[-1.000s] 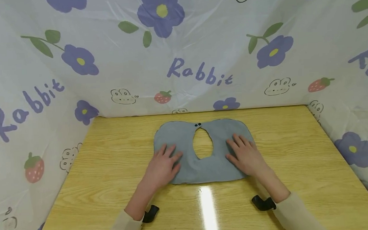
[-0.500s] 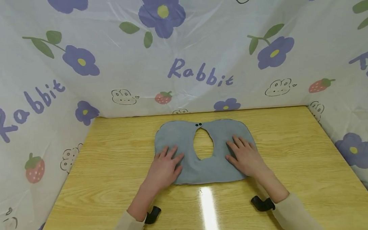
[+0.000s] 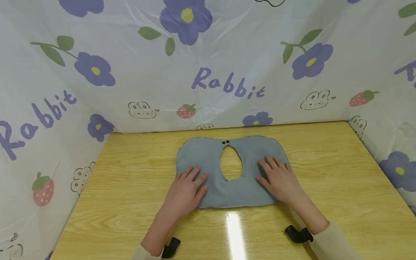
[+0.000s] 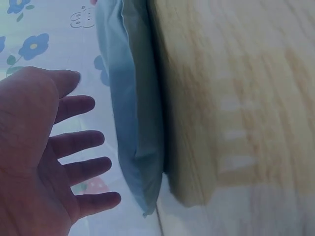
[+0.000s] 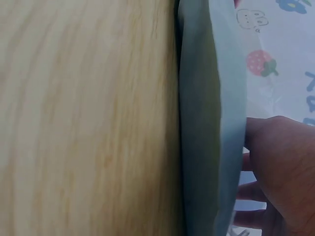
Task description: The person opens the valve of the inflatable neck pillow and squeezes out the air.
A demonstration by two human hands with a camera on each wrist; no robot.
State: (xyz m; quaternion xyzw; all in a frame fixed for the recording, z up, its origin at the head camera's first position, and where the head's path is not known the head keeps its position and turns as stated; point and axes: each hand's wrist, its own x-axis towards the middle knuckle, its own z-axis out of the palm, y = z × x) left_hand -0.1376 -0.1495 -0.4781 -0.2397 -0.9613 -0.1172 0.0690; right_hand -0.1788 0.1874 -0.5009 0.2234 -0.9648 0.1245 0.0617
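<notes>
A grey-blue padded cloth piece (image 3: pixel 237 192) lies flat on the wooden table, bib-like with rounded corners. It has an oval opening in its middle and two small dark snaps (image 3: pixel 225 142) at the far edge, where its two sides meet. My left hand (image 3: pixel 185 192) is over its left part, fingers spread. Over the right part is my right hand (image 3: pixel 279 178), fingers spread too. In the left wrist view the fingers of the left hand (image 4: pixel 37 142) stand straight, with a gap to the cloth (image 4: pixel 140 108). The right wrist view has the cloth's thick edge (image 5: pixel 206 113) partly hiding the fingers.
The wooden table (image 3: pixel 126 159) extends around the cloth piece on all sides. White sheets (image 3: pixel 226 53) printed with flowers, strawberries and rabbits rise at the back and both sides. A black wrist mount (image 3: pixel 171 247) sits under the left wrist, another black mount (image 3: pixel 297 233) under the right.
The head view has shifted slightly. Both hands keep nearly the same place over the cloth piece, which lies as before.
</notes>
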